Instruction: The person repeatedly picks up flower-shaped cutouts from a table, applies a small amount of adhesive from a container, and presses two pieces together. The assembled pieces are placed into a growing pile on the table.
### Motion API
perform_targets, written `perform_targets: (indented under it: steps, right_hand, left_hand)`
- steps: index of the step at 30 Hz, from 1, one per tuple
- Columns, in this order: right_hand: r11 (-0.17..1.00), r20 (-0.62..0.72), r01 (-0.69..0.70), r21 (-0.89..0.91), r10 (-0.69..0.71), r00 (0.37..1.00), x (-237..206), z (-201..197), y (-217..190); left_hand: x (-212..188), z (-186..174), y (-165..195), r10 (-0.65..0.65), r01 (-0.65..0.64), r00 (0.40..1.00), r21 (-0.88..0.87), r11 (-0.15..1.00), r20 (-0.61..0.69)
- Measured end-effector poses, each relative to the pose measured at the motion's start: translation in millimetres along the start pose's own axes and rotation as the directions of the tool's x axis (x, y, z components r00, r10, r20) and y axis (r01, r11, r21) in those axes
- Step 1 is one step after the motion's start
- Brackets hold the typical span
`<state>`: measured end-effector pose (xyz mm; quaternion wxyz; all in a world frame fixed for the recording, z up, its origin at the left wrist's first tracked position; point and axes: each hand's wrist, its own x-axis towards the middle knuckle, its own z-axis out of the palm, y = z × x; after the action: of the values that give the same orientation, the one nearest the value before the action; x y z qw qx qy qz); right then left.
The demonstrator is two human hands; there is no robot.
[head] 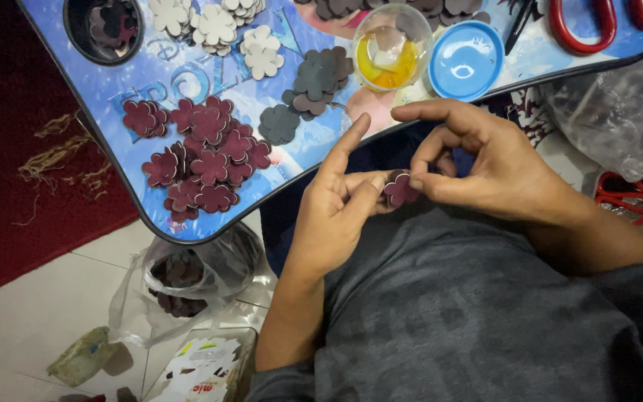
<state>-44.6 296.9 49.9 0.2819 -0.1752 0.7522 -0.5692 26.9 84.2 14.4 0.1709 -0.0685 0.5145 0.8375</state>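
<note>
- The small maroon flower-shaped foam cutout [400, 189] sits pinched between both hands, in the air over the lap of the grey shirt [455, 313], just off the near edge of the desk.
- The left hand [336, 212] has its grip closed on the cutout's left edge, thumb against the bent fingers, with the index finger sticking straight up and free.
- The right hand [485, 164] has a narrow grip on the cutout's right edge, thumb below and middle finger curled in from above; its index finger arches clear over the piece.
- As I judge it, the hands are pressing or separating thin layers, so light pressure at the petal tips and a steady left hold would keep the soft foam from creasing; whether it is one layer or two I cannot tell.
- Above the grip, across the edge of the blue printed lap desk [113, 141], stands an open clear plastic cup with yellow glue-like liquid [390, 52], and just right of it a blue round lid [466, 59].
- Up and to the left of the grip lies a loose heap of matching maroon flower cutouts [202, 160]; nearer the cup are dark grey flower cutouts [310, 85], and farther up, cream ones [221, 30].
- Keeping fingertips away from the yellow liquid would, I think, keep the petals clean.
- Red-handled scissors [593, 22] lie at the far right of the desk; a clear plastic bag of more dark cutouts [187, 279] rests on the tiled floor below left.
</note>
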Motion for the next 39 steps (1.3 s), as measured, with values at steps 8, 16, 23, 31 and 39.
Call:
perform_targets:
  steps: [8, 16, 23, 31, 39]
  right_hand:
    - [0.998, -0.022, 0.038, -0.04, -0.039, 0.999, 1, 2, -1]
    - [0.989, -0.03, 0.037, -0.14, -0.042, 0.999, 2, 4, -4]
    - [0.981, -0.028, 0.053, -0.186, -0.059, 0.998, 5, 4, -4]
    - [0.996, -0.054, 0.085, -0.013, -0.086, 0.995, 3, -2, 0]
    - [0.994, -0.016, -0.003, 0.105, 0.004, 1.0, 3, 3, 9]
  left_hand:
    - [4, -5, -4, -0.038, 0.038, 0.999, -0.034, 0.999, 0.002]
    - [3, -3, -1, -0.04, 0.041, 0.999, 0.03, 0.999, -0.007]
    - [2, 2, 3, 0.016, -0.016, 1.0, 0.064, 0.998, 0.002]
    - [5, 5, 6, 0.035, -0.034, 0.997, 0.024, 0.999, -0.063]
    - [3, 7, 6, 0.071, -0.063, 0.99, 0.07, 0.996, -0.123]
